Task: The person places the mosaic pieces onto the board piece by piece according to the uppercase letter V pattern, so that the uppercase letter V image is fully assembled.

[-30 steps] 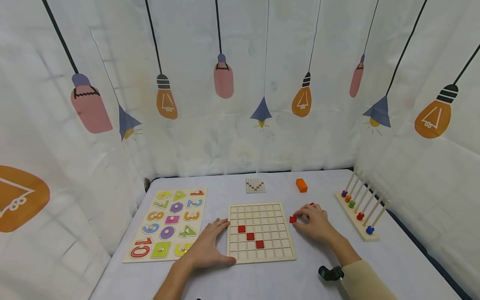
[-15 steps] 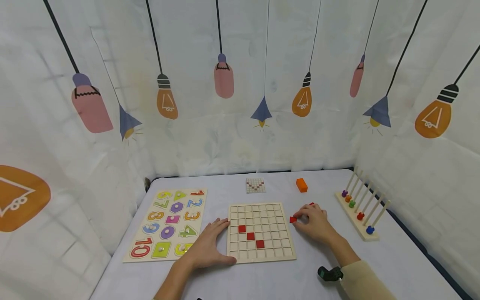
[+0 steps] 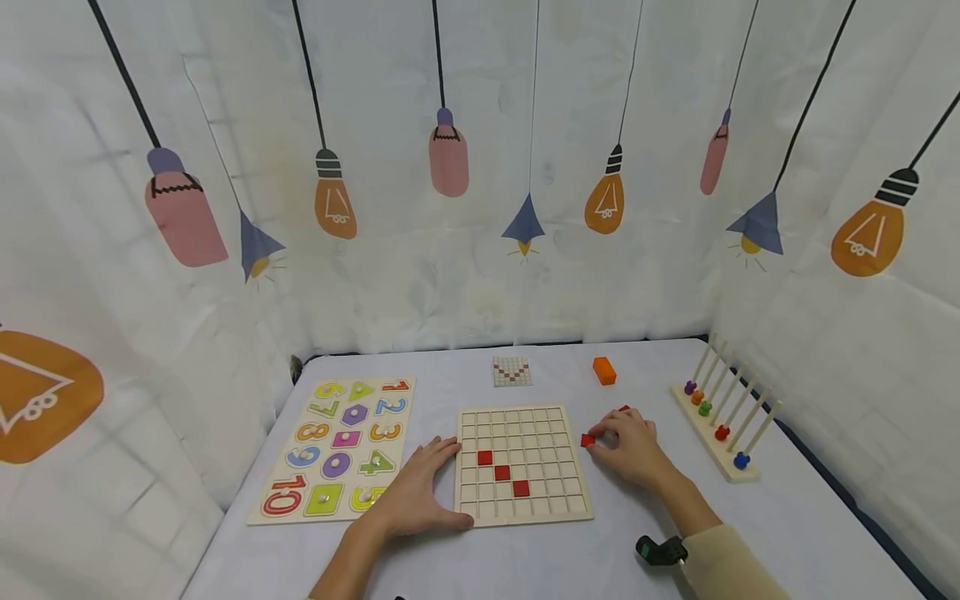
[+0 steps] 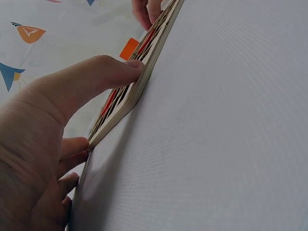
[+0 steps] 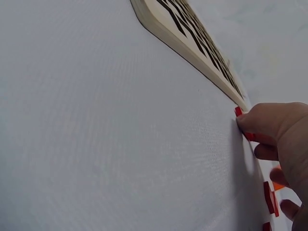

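On the white cloth lies a pale wooden grid board [image 3: 517, 433] with three red square tiles [image 3: 502, 472] set in a diagonal. Spread along its left side, my left hand [image 3: 416, 492] rests its thumb [image 4: 126, 73] on the near left edge, while a forefinger touches the side. To the right of the board, my right hand [image 3: 628, 446] pinches a red square tile [image 3: 588, 440] between thumb and forefinger, close to the table. In the right wrist view, more red tiles [image 5: 269, 198] lie under the other fingers, partly hidden.
A number puzzle board [image 3: 337, 454] lies left. Behind the grid are a small pattern card [image 3: 512, 372] and an orange block [image 3: 604, 371]. A bead stand with upright pegs [image 3: 718, 425] stands right. A curtain printed with lamps [image 3: 480, 283] surrounds the table.
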`<state>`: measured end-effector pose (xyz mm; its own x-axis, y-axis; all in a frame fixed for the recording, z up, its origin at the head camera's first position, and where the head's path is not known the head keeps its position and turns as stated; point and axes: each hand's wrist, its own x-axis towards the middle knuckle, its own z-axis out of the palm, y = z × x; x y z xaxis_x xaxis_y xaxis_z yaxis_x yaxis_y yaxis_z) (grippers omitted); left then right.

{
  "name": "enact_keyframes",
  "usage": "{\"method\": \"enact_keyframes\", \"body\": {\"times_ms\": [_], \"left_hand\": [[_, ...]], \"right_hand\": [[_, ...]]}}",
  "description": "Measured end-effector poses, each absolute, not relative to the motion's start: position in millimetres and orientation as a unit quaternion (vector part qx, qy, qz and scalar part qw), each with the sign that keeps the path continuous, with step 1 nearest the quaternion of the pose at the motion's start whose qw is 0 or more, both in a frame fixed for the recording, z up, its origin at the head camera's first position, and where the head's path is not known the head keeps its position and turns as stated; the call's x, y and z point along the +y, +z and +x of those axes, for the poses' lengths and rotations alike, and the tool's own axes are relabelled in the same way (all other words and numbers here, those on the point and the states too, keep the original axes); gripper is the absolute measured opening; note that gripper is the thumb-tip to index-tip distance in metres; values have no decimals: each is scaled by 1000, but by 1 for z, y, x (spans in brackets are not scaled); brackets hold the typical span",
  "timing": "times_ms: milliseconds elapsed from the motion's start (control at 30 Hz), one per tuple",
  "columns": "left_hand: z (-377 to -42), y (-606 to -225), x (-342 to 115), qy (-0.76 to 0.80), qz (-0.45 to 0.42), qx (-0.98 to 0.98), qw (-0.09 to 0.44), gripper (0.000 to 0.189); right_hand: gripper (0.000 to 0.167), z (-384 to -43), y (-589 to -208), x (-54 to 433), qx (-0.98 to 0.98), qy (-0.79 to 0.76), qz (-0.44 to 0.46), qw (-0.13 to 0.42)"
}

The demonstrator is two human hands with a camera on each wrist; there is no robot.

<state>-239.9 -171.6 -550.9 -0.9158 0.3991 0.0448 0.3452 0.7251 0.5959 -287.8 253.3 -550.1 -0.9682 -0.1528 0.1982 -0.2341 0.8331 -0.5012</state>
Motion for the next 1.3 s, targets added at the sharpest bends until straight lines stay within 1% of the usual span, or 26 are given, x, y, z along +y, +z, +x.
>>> {"method": "enact_keyframes", "body": {"times_ms": [300,467,667,967,1300], "left_hand": [[-239,-552,-172,310,198,929,45,127],[-240,-551,-172,308,200,929,44,127],[-240,-551,-172,309,201,929,43,128],[-241,-552,-172,314,201,927,44,128],[-240,-552,-172,314,196,928,45,127]], "right_hand": [[19,-281,-546,250,-950,285,101,75],[18,-278,-538,243,-946,285,125,93],[17,-276,-531,224,-939,291,152,105],[15,-276,-536,188,-937,291,173,88],[17,-277,-535,151,-925,313,203,77]]}}
